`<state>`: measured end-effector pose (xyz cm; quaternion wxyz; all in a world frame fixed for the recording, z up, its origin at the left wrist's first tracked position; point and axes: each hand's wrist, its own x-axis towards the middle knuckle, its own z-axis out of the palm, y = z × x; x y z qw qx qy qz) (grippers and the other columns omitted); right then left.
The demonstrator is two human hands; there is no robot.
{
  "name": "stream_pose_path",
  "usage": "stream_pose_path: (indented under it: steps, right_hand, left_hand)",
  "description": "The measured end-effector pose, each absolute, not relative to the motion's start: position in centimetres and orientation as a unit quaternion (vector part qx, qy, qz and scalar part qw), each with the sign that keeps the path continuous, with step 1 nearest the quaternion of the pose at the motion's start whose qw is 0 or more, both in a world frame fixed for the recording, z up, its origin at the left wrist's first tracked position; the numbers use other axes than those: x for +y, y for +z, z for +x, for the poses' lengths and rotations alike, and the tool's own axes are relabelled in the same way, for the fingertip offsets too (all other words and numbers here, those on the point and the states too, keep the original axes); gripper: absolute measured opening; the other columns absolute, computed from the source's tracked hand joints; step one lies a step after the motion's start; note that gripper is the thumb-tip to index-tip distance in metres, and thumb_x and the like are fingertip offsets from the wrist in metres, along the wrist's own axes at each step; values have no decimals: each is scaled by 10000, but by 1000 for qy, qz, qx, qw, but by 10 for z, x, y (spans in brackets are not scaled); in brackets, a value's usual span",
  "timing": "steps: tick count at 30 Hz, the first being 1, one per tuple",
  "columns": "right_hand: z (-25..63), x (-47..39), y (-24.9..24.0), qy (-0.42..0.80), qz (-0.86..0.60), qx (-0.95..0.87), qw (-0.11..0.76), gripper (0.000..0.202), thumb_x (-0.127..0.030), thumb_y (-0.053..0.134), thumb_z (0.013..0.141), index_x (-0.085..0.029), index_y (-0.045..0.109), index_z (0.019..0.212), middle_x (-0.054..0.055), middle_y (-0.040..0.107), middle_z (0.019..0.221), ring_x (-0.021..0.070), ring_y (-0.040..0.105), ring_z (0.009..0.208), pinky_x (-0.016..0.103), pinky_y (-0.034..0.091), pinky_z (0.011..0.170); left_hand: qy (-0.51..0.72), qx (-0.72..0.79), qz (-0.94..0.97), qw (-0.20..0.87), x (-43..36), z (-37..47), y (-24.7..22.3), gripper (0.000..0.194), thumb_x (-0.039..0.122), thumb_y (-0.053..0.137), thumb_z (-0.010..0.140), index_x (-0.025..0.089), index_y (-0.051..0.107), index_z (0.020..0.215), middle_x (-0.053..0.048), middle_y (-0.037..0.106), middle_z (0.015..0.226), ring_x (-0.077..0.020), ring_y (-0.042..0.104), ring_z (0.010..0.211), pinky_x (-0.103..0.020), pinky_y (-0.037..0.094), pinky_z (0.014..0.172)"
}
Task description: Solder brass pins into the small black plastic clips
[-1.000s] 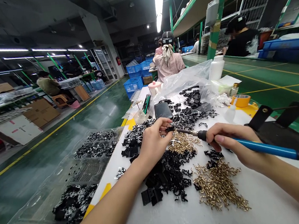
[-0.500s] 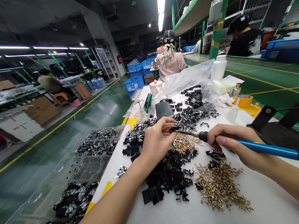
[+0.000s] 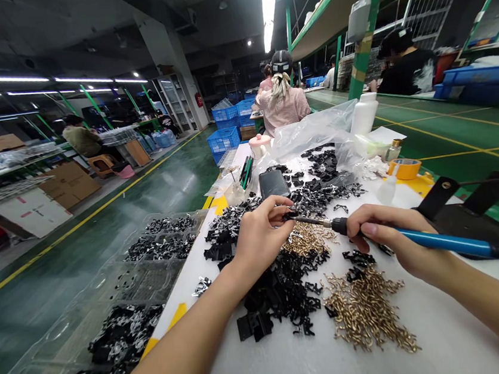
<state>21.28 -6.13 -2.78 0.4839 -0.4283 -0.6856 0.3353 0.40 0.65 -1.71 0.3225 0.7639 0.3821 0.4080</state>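
My left hand (image 3: 261,232) pinches a small black part (image 3: 289,215) over the middle of the white table (image 3: 252,370). In my right hand (image 3: 387,234) is a blue-handled tool (image 3: 449,242) with a cable, probably a soldering iron; its metal tip meets the black part at my left fingertips. Beneath the hands lie a heap of black parts (image 3: 283,291) and a pile of small brass-coloured pieces (image 3: 307,240). A second brass-coloured pile (image 3: 372,311) lies nearer, below my right hand.
Trays of black parts (image 3: 142,277) stand at the left. Farther back are a phone (image 3: 274,184), a pink-lidded cup (image 3: 260,144), a white bottle (image 3: 365,114) and plastic film. Orange tape (image 3: 405,169) and a black metal bracket (image 3: 472,203) are at right. Several people sit beyond.
The handle of the blue tool has tilted slightly, its rear end moving a little down and left. My left hand stays in place with the black part.
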Motion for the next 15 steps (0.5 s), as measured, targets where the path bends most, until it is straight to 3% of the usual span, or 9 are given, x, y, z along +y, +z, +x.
stream_pose_path:
  steps: [15]
  right_hand:
    - [215, -61, -27, 351, -414, -677, 497, 169, -215, 433, 844, -206, 571, 748, -12, 519, 590, 104, 475, 532, 246, 365, 514]
  left_hand:
    - [413, 384, 758, 327, 5, 4, -16, 237, 115, 597, 683, 162, 603, 915, -34, 655, 782, -143, 631, 770, -249, 528, 718]
